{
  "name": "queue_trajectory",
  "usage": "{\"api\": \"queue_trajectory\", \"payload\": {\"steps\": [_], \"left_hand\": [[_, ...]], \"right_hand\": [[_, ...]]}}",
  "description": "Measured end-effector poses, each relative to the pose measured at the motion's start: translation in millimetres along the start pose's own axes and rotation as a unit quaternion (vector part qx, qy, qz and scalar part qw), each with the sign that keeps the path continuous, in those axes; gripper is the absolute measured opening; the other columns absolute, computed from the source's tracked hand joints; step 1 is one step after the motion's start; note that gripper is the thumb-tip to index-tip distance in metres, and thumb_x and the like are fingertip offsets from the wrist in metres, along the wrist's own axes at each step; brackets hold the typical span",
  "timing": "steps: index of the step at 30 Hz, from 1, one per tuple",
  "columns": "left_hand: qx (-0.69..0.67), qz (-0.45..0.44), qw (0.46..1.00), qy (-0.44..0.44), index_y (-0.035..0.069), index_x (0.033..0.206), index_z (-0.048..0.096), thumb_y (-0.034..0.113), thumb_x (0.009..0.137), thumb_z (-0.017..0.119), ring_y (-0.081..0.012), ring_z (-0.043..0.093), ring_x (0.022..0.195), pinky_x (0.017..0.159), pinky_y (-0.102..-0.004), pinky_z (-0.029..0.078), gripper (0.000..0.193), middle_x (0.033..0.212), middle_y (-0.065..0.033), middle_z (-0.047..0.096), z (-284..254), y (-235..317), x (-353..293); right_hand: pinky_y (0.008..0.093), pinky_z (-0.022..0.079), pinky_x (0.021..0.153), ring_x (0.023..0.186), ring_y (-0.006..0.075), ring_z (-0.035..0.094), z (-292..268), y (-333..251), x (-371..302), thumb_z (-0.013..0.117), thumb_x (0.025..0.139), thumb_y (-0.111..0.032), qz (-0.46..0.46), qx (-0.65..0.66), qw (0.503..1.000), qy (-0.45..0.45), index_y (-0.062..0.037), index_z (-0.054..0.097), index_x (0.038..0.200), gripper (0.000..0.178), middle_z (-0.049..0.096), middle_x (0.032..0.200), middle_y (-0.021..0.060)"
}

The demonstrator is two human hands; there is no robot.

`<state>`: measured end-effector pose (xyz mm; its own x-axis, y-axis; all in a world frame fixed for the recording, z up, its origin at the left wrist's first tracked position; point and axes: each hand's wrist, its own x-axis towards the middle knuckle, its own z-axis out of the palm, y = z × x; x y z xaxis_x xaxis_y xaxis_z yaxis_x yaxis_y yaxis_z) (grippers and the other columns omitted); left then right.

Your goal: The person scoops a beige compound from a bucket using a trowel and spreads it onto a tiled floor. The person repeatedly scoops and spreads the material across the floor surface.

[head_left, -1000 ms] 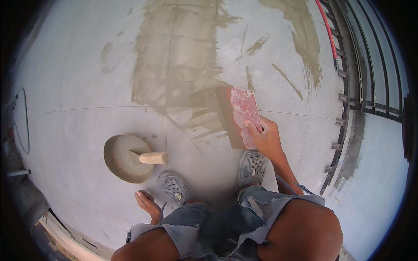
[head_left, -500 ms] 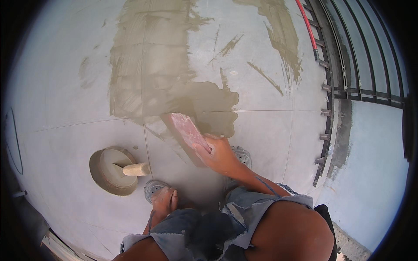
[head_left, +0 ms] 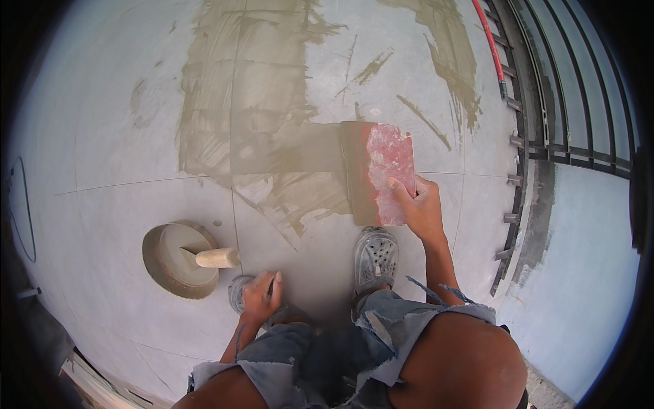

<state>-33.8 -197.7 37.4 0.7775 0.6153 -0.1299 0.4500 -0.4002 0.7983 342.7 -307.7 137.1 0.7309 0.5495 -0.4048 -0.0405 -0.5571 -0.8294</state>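
My right hand (head_left: 424,210) is closed round a flat red grout float (head_left: 392,170), its thumb on the smeared face. Along the left edge of the float lies a band of wet grey-green grout, pressed to the tiled floor (head_left: 327,238). A smoothed grout strip (head_left: 289,148) runs left from it into a wider grout patch (head_left: 262,82). My left hand (head_left: 262,296) hangs in a loose fist over my left shoe, with no tool seen in it. Close to that hand stands a round tub (head_left: 151,267) of grout with a wooden-handled trowel (head_left: 218,258) in it.
My right shoe (head_left: 376,259) stands just below the float. On the right, a metal railing (head_left: 521,136) and a red bar (head_left: 492,44) edge the floor. Another grout smear (head_left: 449,58) lies at the far right. A thin cable (head_left: 28,211) curls at the left.
My right hand has swept the float to the right and turned it. The grout blob there is now spread into a flat strip. My left hand has risen slightly, still curled.
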Motion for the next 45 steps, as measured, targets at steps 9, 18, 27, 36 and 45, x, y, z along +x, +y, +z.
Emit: {"api": "queue_trajectory", "payload": {"steps": [9, 18, 27, 36, 45], "left_hand": [[0.014, 0.098, 0.992, -0.084, 0.007, 0.087, 0.068, 0.013, 0.097, 0.072, -0.0341, 0.066, 0.059, 0.056, -0.0476, 0.05, 0.012, 0.073, -0.0126, 0.066, -9.6, -6.8, -5.5], [-0.076, 0.026, 0.997, -0.016, 0.003, 0.084, 0.067, 0.005, 0.097, 0.07, -0.0306, 0.058, 0.051, 0.05, -0.0422, 0.043, 0.014, 0.066, -0.0116, 0.059, -6.4, 2.3, -34.6], [-0.043, -0.011, 0.998, 0.047, 0.002, 0.084, 0.067, 0.005, 0.099, 0.067, -0.0276, 0.054, 0.05, 0.05, -0.0404, 0.04, 0.015, 0.065, -0.0114, 0.056, -7.0, -2.0, -35.0], [-0.034, -0.005, 0.998, 0.06, 0.002, 0.086, 0.067, 0.002, 0.098, 0.068, -0.0288, 0.055, 0.051, 0.05, -0.0404, 0.041, 0.013, 0.066, -0.0128, 0.058, 4.0, 3.1, -29.2], [-0.022, 0.008, 0.998, 0.057, 0.002, 0.084, 0.066, 0.002, 0.098, 0.068, -0.0292, 0.056, 0.051, 0.05, -0.04, 0.041, 0.014, 0.067, -0.013, 0.058, 2.2, 5.6, -25.1]], "right_hand": [[0.0335, 0.054, 0.075, 0.081, 0.013, 0.062, 48.7, -4.0, -40.1, 0.072, 0.102, -0.02, -0.034, -0.105, 0.978, -0.175, 0.0039, 0.076, 0.114, 0.027, 0.076, 0.092, 0.0096], [0.0312, 0.054, 0.07, 0.079, 0.0094, 0.063, -33.0, 24.8, 4.3, 0.074, 0.101, -0.023, 0.003, -0.078, 0.995, -0.067, 0.0055, 0.077, 0.109, 0.03, 0.078, 0.094, 0.0063], [0.0326, 0.054, 0.068, 0.078, 0.0162, 0.066, -34.4, 3.3, -23.3, 0.078, 0.098, -0.02, -0.104, -0.104, 0.978, -0.145, -0.0005, 0.081, 0.102, 0.02, 0.075, 0.088, 0.0085], [0.0407, 0.057, 0.071, 0.089, 0.0283, 0.068, -10.1, 10.9, -72.8, 0.067, 0.088, -0.008, -0.355, -0.367, 0.83, -0.225, -0.0132, 0.066, 0.145, 0.058, 0.062, 0.095, 0.0072], [0.0401, 0.054, 0.073, 0.084, 0.0254, 0.065, -23.8, 63.1, -94.4, 0.067, 0.085, -0.009, -0.375, -0.412, 0.801, -0.219, -0.0119, 0.065, 0.147, 0.062, 0.059, 0.093, 0.0055]]}}
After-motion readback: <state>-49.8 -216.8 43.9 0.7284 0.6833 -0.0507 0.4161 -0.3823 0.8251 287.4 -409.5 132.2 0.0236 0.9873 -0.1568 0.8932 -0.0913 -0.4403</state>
